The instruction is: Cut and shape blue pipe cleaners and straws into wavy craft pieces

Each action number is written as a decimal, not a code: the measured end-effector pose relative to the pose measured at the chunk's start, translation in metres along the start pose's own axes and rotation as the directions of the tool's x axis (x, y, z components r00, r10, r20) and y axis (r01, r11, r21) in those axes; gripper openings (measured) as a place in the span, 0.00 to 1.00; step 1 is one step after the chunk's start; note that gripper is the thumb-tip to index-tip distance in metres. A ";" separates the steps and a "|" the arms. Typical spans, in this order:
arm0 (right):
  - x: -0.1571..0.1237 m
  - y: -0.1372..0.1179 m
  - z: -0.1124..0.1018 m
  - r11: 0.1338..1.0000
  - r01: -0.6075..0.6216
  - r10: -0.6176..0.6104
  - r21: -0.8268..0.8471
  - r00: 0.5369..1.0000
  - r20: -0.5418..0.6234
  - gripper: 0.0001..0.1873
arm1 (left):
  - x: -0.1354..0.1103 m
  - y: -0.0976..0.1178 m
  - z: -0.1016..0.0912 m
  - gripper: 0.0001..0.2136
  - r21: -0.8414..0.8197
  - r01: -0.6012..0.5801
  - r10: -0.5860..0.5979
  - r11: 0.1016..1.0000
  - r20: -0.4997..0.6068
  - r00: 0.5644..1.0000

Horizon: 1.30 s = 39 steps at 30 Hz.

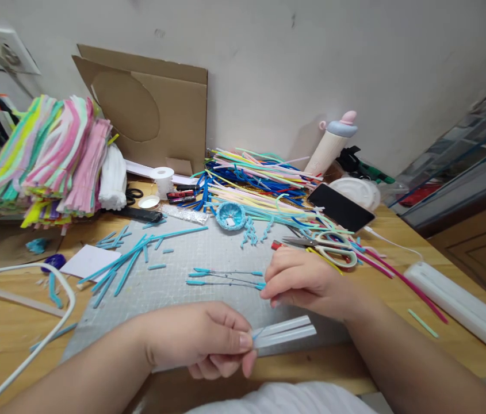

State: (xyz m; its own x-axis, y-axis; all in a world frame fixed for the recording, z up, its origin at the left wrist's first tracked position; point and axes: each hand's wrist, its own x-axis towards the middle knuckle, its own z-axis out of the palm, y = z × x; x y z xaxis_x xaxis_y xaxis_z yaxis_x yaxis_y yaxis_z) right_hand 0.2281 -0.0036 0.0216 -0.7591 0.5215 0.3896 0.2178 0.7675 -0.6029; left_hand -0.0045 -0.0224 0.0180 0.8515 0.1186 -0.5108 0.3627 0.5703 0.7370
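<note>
Behind the hands, a wide heap of smooth plastic strips (260,178) in many colours covers the back of the grey gridded cutting mat (208,253), with scissors (329,244) and a black phone (340,207) just beside the right hand (307,282). Short blue pieces (126,259) lie scattered on the mat. The left hand (208,339) is closed and pinches 2 flat white strips (286,332) over the mat's near edge. The right hand's bent fingers grip the ends of the thin blue-tipped wires (225,277), which lie on the mat.
</note>
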 end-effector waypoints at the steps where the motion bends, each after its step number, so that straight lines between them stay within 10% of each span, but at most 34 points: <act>1: -0.001 0.000 -0.002 1.000 -0.018 0.019 -0.025 0.999 0.036 0.07 | 0.000 0.000 0.000 0.13 0.075 0.026 -0.021 0.997 -0.064 0.998; 8: -0.003 0.000 -0.001 0.898 -0.122 0.160 -0.424 0.986 0.055 0.10 | 0.006 -0.005 -0.010 0.14 0.612 0.054 0.332 0.789 -0.499 0.801; 19: -0.001 0.009 0.013 0.821 -0.207 0.138 -0.533 0.976 -0.167 0.09 | 0.010 0.000 -0.022 0.17 0.505 -0.038 0.398 0.862 -0.628 0.669; 25: -0.003 0.012 0.006 0.908 -0.322 0.182 -0.269 0.880 -0.439 0.06 | -0.007 0.018 -0.043 0.11 0.272 -0.217 0.342 0.938 -0.828 0.443; 35: 0.000 0.015 0.030 0.945 -0.304 0.230 -0.122 0.882 -0.411 0.06 | -0.037 0.041 -0.132 0.08 0.349 -0.094 0.351 0.932 -0.936 0.001; 39: 0.000 0.019 0.032 0.947 -0.312 0.251 -0.079 0.871 -0.423 0.06 | -0.055 0.053 -0.150 0.09 0.382 -0.042 0.377 0.923 -0.921 -0.102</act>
State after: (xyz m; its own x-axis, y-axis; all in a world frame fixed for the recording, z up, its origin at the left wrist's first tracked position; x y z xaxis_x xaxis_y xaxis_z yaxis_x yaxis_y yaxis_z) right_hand 0.2125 -0.0007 -0.0117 -0.3466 0.8046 0.4822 0.4909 0.5936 -0.6376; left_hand -0.0889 0.1229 0.0186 -0.2994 0.9510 -0.0777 0.4438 0.2109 0.8709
